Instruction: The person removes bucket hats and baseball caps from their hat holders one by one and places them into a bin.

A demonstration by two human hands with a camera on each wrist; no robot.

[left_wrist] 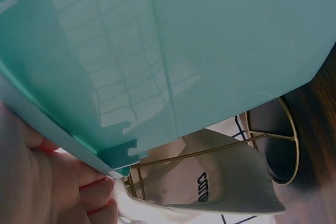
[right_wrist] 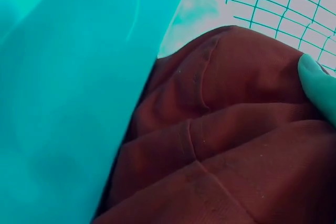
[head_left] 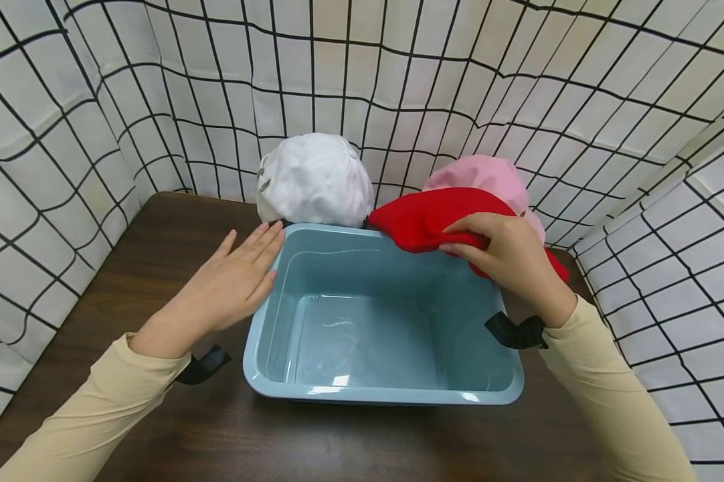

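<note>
My right hand [head_left: 503, 251] pinches a soft red cloth hat [head_left: 428, 211] between thumb and fingers at the back right corner of a light blue plastic basin [head_left: 383, 396]. The hat droops over the basin's back rim and hides part of it. In the right wrist view its folds and seams [right_wrist: 205, 114] lie beside the basin wall, with a fingertip at the right edge. My left hand [head_left: 232, 281] lies along the basin's left rim, palm down, fingers straight. Seen from the left wrist, those fingers [left_wrist: 58, 187] are right at the rim.
A white cap [head_left: 316, 177] stands behind the basin; the left wrist view shows its lettered inside [left_wrist: 205, 182] over a gold wire stand [left_wrist: 296, 153]. A pink cap [head_left: 476, 175] sits back right, partly behind the red hat. Black wire grid [head_left: 374, 97] with white sheeting encloses the dark wooden table [head_left: 362, 442].
</note>
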